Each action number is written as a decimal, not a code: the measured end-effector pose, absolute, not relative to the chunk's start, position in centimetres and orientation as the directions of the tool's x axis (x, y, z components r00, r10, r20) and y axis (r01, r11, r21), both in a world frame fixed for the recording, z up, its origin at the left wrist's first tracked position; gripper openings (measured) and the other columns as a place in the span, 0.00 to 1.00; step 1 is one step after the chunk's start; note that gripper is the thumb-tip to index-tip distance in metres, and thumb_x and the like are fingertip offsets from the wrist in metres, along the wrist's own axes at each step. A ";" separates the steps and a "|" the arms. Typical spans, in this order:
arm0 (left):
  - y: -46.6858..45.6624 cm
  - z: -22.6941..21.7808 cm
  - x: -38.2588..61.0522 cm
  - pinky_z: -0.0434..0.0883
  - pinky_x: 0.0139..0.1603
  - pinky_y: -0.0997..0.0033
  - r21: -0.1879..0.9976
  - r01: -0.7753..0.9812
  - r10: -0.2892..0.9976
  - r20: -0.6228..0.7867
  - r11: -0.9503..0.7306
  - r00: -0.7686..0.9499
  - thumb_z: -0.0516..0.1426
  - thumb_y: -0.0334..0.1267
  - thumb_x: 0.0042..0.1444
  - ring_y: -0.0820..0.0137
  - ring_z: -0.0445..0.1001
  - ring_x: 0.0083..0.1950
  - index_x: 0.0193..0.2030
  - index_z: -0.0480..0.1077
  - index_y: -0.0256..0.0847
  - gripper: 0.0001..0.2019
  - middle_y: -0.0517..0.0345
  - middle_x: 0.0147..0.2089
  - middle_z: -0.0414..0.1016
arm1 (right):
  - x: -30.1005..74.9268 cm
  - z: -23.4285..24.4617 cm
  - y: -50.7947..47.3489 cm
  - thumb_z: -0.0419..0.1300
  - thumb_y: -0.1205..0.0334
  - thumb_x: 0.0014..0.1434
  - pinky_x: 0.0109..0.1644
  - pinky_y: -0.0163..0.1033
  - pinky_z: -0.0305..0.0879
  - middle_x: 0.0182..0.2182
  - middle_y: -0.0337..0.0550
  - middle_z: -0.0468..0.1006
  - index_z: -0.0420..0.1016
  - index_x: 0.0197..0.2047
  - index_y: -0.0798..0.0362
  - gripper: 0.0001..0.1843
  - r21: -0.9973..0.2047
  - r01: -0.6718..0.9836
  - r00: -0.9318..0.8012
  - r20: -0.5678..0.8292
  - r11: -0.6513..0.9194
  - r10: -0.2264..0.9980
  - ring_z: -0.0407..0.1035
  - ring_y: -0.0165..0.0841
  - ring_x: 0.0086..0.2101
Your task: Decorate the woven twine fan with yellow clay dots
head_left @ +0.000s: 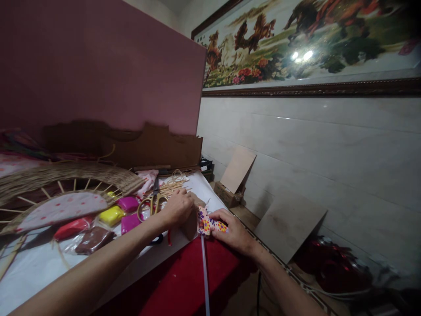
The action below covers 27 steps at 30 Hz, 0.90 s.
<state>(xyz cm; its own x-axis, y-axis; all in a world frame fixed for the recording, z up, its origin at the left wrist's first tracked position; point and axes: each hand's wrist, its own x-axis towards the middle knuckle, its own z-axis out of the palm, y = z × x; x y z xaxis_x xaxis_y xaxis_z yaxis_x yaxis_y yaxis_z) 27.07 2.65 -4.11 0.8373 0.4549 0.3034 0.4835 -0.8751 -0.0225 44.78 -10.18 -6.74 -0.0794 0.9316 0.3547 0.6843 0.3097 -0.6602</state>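
Observation:
My right hand (pixel 232 230) is wrapped round a glue gun (pixel 204 221) with a bright flower pattern. A long translucent glue stick (pixel 205 272) runs from its back end toward me. Beside it, my left hand (pixel 179 208) is closed at the upper edge of a brown piece that looks like cardboard (pixel 189 227); its fingertips are partly hidden. The glue gun's front end is close to this brown piece, and I cannot tell whether they touch. Left of my left hand, gold-handled scissors (pixel 151 202) lie on the white-covered table (pixel 42 274).
A woven fan-shaped piece (pixel 82 173) with thin sticks and dotted cloth lies at the left. Packets of yellow (pixel 112 215), purple (pixel 128 204), red (pixel 73 227) and brown clay-like material (pixel 94 239) sit before it. Several thin sticks (pixel 171 186) lie behind my left hand. Red cloth (pixel 171 281) covers the near edge.

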 end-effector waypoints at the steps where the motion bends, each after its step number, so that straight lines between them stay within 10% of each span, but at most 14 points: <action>1: 2.7 -4.2 27.0 0.60 0.45 0.58 -0.010 0.491 0.465 0.306 -0.871 0.831 0.50 0.30 0.55 0.59 0.65 0.41 0.29 0.72 0.37 0.10 0.48 0.32 0.75 | 44.8 -6.7 -10.2 0.60 0.69 0.49 0.50 0.40 0.62 0.41 0.43 0.72 0.72 0.43 0.52 0.15 -0.661 0.685 -0.078 0.354 0.308 0.932 0.67 0.35 0.43; 17: 3.5 -4.8 26.8 0.63 0.40 0.66 0.218 0.629 0.660 0.370 -0.746 0.654 0.51 0.35 0.56 0.64 0.69 0.40 0.34 0.74 0.39 0.10 0.53 0.35 0.76 | 44.7 -6.7 -10.2 0.60 0.71 0.49 0.49 0.39 0.61 0.40 0.42 0.72 0.73 0.43 0.52 0.16 -0.650 0.697 -0.071 0.356 0.302 0.932 0.67 0.34 0.42; 27: 5.3 -4.0 28.8 0.59 0.43 0.57 0.045 0.609 0.570 0.413 -0.792 0.711 0.49 0.32 0.56 0.57 0.65 0.44 0.31 0.74 0.37 0.12 0.46 0.36 0.76 | 44.9 -6.9 -10.1 0.60 0.69 0.50 0.50 0.40 0.61 0.41 0.43 0.72 0.72 0.44 0.51 0.16 -0.641 0.701 -0.075 0.370 0.313 0.926 0.67 0.34 0.43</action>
